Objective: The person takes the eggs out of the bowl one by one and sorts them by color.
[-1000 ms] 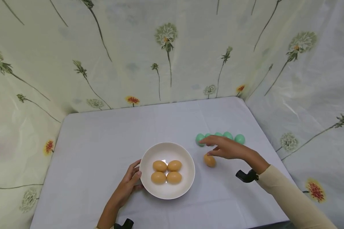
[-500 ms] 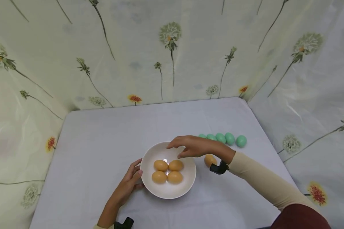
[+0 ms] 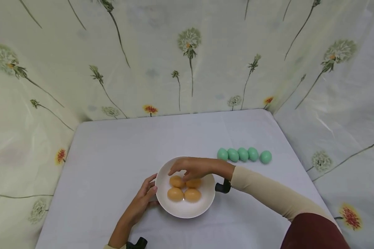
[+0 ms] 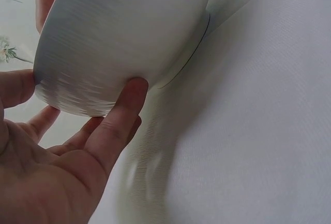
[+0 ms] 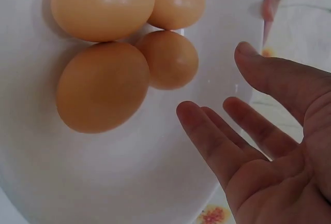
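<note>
Your left hand point(image 3: 140, 204) braces the round white ceramic bowl point(image 3: 202, 204) on the tabletop point(image 3: 112, 155); your right hand point(image 3: 193, 167) hovers open above four smooth orange eggs point(image 5: 103, 87) inside. They look light, slippery, probably fragile: pinch one across its middle. Your hand hides the far pair from overhead

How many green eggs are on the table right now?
5. The green eggs lie in one row on the table, beyond and to the right of the white bowl. None looks hidden.
</note>
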Demonstrator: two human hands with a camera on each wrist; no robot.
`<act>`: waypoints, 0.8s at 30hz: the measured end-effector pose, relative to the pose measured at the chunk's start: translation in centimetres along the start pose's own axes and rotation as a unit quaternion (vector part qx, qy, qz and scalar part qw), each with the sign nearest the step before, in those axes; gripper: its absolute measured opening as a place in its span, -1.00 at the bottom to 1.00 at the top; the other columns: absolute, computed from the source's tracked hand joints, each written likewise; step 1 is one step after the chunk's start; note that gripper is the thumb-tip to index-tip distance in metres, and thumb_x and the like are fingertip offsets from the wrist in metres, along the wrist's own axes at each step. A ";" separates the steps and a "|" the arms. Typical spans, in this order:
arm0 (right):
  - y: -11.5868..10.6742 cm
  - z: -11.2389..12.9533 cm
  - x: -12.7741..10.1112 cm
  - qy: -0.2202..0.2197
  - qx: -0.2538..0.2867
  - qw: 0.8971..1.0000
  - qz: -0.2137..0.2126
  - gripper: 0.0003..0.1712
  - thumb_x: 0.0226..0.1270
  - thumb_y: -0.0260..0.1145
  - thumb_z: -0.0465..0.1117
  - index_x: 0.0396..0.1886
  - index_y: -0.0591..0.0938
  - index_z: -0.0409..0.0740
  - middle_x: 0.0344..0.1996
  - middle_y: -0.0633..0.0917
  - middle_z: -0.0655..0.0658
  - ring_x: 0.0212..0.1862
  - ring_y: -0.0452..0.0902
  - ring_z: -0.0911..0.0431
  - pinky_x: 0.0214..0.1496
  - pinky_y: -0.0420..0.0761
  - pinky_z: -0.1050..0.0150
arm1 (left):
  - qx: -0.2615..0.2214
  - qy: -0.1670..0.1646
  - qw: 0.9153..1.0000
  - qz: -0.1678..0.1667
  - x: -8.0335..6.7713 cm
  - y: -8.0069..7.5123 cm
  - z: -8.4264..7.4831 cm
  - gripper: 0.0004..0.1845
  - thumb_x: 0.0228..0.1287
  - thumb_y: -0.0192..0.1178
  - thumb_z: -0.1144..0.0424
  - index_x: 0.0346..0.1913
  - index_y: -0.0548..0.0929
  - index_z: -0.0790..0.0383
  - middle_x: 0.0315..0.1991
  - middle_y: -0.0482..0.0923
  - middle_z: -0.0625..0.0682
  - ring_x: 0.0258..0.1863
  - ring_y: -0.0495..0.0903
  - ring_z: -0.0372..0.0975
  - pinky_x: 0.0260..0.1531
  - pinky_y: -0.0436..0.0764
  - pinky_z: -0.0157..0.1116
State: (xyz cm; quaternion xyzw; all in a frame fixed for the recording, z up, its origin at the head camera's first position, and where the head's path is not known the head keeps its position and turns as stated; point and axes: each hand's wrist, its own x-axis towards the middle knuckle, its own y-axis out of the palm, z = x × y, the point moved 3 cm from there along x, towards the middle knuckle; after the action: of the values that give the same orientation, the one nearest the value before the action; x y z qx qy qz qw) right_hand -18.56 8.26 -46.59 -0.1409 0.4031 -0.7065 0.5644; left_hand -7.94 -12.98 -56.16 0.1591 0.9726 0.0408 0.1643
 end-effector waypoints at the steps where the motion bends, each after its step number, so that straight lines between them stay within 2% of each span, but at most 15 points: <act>1: 0.2 0.0 0.2 -0.003 -0.011 1.000 0.002 -0.47 0.34 0.38 -0.32 0.30 0.57 -0.14 0.26 0.59 -0.08 0.37 0.40 0.05 0.16 0.63 0.25 | -0.001 -0.001 1.000 -0.001 0.0 0.0 0.0 -0.45 0.57 -0.01 0.05 0.52 0.13 -0.14 0.45 0.20 0.27 0.32 0.40 0.11 0.05 0.65 0.02; 5: 0.7 0.1 1.0 -0.008 -0.038 0.999 0.008 -0.50 0.29 0.43 -0.27 0.24 0.62 -0.14 0.21 0.63 -0.09 0.29 0.48 0.06 0.14 0.64 0.25 | 0.000 -0.003 1.000 -0.003 0.0 0.0 0.2 -0.44 0.57 -0.01 0.05 0.52 0.13 -0.14 0.46 0.20 0.27 0.32 0.41 0.11 0.03 0.66 0.00; 12: 1.4 -0.1 1.5 0.002 -0.033 0.999 0.019 -0.62 0.27 0.44 -0.27 0.09 0.71 -0.12 0.10 0.67 -0.08 0.13 0.54 0.10 0.03 0.59 0.45 | 0.002 -0.005 1.000 -0.010 0.0 0.0 0.3 -0.43 0.56 0.01 0.04 0.52 0.14 -0.16 0.45 0.21 0.27 0.30 0.43 0.10 0.02 0.67 -0.01; 20: 2.2 0.3 1.8 -0.058 -0.099 0.993 0.016 -0.71 0.26 0.40 -0.38 -0.03 0.76 -0.13 0.11 0.68 -0.16 0.20 0.57 0.04 0.26 0.52 0.36 | 0.004 0.002 1.000 -0.003 0.0 0.0 0.2 -0.44 0.57 -0.02 0.05 0.52 0.12 -0.15 0.45 0.21 0.27 0.29 0.43 0.09 0.01 0.67 -0.02; 24: 2.5 0.3 2.1 -0.059 -0.115 0.991 0.024 -0.74 0.32 0.38 -0.34 -0.02 0.76 -0.10 0.13 0.68 -0.13 0.23 0.56 0.07 0.32 0.49 0.37 | 0.003 0.002 1.000 -0.006 0.0 0.0 0.1 -0.44 0.57 -0.01 0.05 0.52 0.13 -0.14 0.45 0.21 0.27 0.29 0.44 0.08 0.02 0.67 -0.02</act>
State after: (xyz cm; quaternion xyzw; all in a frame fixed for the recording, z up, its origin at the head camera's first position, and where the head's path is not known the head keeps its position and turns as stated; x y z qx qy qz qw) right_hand -17.34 6.15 -48.78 -0.2362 0.4512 -0.6321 0.5841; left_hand -7.88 -12.97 -56.27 0.1538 0.9740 0.0370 0.1622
